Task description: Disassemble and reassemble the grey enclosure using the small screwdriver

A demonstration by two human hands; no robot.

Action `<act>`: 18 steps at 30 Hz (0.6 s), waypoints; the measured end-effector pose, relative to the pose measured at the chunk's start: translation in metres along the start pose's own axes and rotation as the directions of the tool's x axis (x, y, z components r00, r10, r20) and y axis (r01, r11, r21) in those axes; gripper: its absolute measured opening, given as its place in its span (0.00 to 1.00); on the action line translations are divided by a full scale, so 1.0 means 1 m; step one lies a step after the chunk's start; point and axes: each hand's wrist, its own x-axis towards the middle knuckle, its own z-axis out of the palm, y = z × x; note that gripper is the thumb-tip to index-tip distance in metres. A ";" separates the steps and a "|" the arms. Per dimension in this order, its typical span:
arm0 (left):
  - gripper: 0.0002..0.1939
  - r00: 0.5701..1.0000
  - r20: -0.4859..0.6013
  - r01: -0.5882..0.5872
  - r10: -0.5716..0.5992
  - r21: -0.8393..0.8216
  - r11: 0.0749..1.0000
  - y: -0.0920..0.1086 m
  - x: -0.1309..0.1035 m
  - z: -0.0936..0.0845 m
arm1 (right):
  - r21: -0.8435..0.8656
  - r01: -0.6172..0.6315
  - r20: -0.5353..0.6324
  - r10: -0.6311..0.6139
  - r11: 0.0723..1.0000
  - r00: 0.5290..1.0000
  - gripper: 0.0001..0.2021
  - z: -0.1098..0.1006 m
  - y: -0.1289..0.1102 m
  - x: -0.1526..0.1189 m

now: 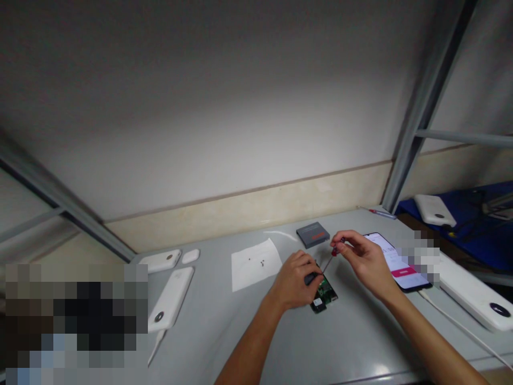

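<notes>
A small green circuit board [327, 290] with dark parts and a white label lies on the grey table. My left hand [295, 280] is closed over its far left portion, fingers and thumb at a black part, and hides much of that end. In the fingertips of my right hand [364, 263] is a screwdriver [335, 250] with a red handle. Its thin shaft slants down to the left, and the tip meets the board area beside my left thumb. Whether the tip sits in a screw cannot be made out.
Left of my hands lies white paper [250, 267] with several tiny dark pieces, likely screws. A flat grey box [313, 234] sits behind the board. On the right are a lit phone [395, 259] and a white power bank [475, 291]; another white power bank [174, 294] lies left.
</notes>
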 end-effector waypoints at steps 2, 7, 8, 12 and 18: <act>0.04 1.000 -0.007 -0.012 0.012 0.033 0.999 -0.004 0.001 -0.003 | 0.005 0.000 -0.032 0.000 1.000 0.999 0.14 -0.002 0.002 0.001; 0.08 0.988 -0.136 0.099 -0.070 0.222 0.970 -0.032 -0.004 -0.050 | 0.033 0.011 -0.193 -0.005 0.999 0.981 0.14 -0.013 0.011 0.005; 0.08 0.969 -0.207 0.184 -0.133 0.254 0.950 -0.042 -0.010 -0.064 | 0.043 0.015 -0.226 -0.005 0.999 0.974 0.15 -0.015 0.013 0.006; 0.09 0.841 -0.352 0.525 -0.410 0.350 0.776 -0.083 -0.048 -0.112 | 0.066 0.012 -0.280 0.007 0.998 0.960 0.16 -0.019 0.019 0.006; 0.10 0.784 -0.327 0.621 -0.528 0.383 0.684 -0.110 -0.082 -0.124 | 0.040 -0.019 -0.211 0.027 0.999 0.977 0.17 -0.014 0.024 0.005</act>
